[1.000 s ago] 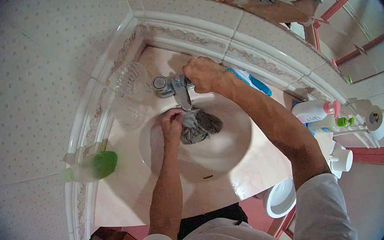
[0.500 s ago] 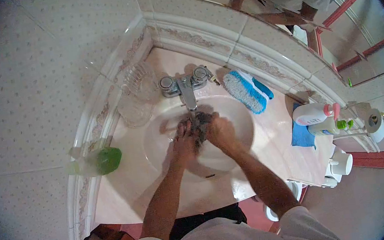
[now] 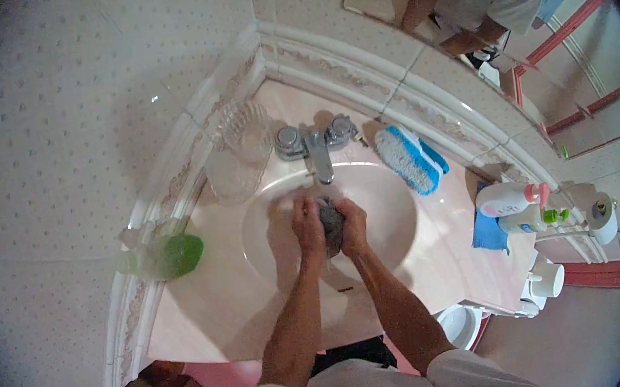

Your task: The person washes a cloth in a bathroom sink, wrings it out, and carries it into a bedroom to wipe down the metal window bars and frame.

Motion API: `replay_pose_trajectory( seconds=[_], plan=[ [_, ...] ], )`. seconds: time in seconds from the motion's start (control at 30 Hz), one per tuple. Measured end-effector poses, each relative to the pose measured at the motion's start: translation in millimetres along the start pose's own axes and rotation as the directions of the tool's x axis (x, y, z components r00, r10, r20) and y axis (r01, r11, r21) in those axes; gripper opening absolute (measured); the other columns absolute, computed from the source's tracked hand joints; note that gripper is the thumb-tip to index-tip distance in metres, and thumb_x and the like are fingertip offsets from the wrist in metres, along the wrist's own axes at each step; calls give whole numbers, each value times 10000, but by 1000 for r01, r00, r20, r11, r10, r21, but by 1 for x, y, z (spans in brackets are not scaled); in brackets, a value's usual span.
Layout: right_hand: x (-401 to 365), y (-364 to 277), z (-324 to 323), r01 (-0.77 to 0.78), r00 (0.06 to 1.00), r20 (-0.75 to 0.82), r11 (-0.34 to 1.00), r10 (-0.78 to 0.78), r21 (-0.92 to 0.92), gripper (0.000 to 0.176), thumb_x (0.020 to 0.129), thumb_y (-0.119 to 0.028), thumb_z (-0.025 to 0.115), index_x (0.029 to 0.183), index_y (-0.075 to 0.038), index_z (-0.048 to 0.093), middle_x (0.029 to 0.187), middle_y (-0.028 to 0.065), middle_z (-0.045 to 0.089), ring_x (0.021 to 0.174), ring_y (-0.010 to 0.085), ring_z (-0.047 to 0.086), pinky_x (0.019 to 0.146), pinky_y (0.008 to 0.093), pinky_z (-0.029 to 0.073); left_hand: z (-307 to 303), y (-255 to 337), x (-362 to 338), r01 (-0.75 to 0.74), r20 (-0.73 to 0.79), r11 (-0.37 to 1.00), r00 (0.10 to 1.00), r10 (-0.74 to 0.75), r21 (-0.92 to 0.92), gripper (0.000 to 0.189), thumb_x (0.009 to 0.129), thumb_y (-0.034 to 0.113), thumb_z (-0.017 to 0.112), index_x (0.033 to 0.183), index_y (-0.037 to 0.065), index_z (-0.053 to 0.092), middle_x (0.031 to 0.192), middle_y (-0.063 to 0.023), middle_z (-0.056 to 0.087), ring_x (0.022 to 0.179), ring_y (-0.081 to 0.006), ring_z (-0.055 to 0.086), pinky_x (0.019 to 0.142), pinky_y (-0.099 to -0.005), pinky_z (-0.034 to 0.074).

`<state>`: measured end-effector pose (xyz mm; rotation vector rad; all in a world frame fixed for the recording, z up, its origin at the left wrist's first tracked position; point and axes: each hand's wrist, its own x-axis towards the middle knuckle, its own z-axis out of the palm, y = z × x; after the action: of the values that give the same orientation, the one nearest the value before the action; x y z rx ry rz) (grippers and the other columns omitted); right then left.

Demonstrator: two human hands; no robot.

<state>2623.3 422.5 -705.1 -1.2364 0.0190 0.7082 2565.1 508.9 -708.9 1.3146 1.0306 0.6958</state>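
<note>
Over the white sink basin (image 3: 394, 214), my left hand (image 3: 308, 228) and my right hand (image 3: 353, 227) press a wet, dark grey wad of what looks like cloth (image 3: 332, 225) between them. The left fingers point up toward the tap along the wad's left side. On the other side, the right hand is curled round its edge. The chrome faucet (image 3: 321, 157) stands just beyond, its spout pointing at the hands.
A blue-and-white fuzzy brush (image 3: 408, 160) lies right of the faucet. Left are a clear glass dish (image 3: 244, 132) and a green bottle (image 3: 178, 256). Pump bottles (image 3: 504, 200) rest on a blue cloth (image 3: 490, 232) at right. A mirror (image 3: 458, 13) hangs above.
Both hands have drawn slightly back from the spout, with the grey wad now upright between them. The left hand has turned from lying over it to its side. The view has shifted a little.
</note>
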Motion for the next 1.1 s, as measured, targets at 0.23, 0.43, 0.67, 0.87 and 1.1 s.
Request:
replay_pose_trajectory(
  seconds=[0.23, 0.43, 0.67, 0.87, 1.1],
  plan=[
    [-7, -1, 11, -36, 996, 72, 988, 48, -153, 251, 991, -190, 520, 935, 14, 657, 908, 61, 665, 806, 150, 585, 714, 345, 516, 15, 5, -24, -299, 52, 858, 951, 306, 417, 280, 1000, 296, 540, 1032, 33, 631, 1037, -181, 649, 980, -377, 627, 870, -457, 489],
    [9, -19, -16, 118, 992, 55, 663, -115, -740, 269, 951, -240, 598, 1063, -2, 656, 942, 176, 668, 863, 288, 642, 772, 432, 522, -4, -21, 19, -226, 107, 723, 973, 206, 653, 322, 993, 314, 497, 1046, 28, 635, 1035, -250, 669, 992, -456, 628, 876, -573, 478],
    [-4, 36, -34, 471, 869, 494, -254, -34, -845, 832, 886, -387, 678, 1569, -98, 300, 1592, 305, 213, 1460, 561, 170, 1104, 745, 187, -43, -5, 16, -460, 396, 481, 888, 234, 747, 249, 899, 213, 580, 963, 18, 721, 941, -235, 711, 987, -456, 649, 938, -512, 492],
    [23, 97, 3, 414, 856, 444, -165, -266, -895, 716, 951, -251, 579, 1587, -148, 267, 1607, 321, 118, 1478, 564, 100, 1119, 743, 138, -69, 47, 3, -127, 203, 570, 976, -72, 812, 263, 820, 157, 615, 992, -3, 732, 1029, -235, 715, 1013, -409, 658, 949, -520, 478],
    [-49, -36, -13, 456, 884, 403, -245, 239, -856, 860, 860, -405, 704, 1544, -43, 329, 1595, 368, 119, 1452, 616, 84, 1126, 758, 101, -94, 17, 17, -285, 376, 559, 925, -52, 778, 250, 848, 151, 582, 972, -11, 725, 1036, -239, 706, 1015, -404, 671, 935, -499, 505]
  ],
)
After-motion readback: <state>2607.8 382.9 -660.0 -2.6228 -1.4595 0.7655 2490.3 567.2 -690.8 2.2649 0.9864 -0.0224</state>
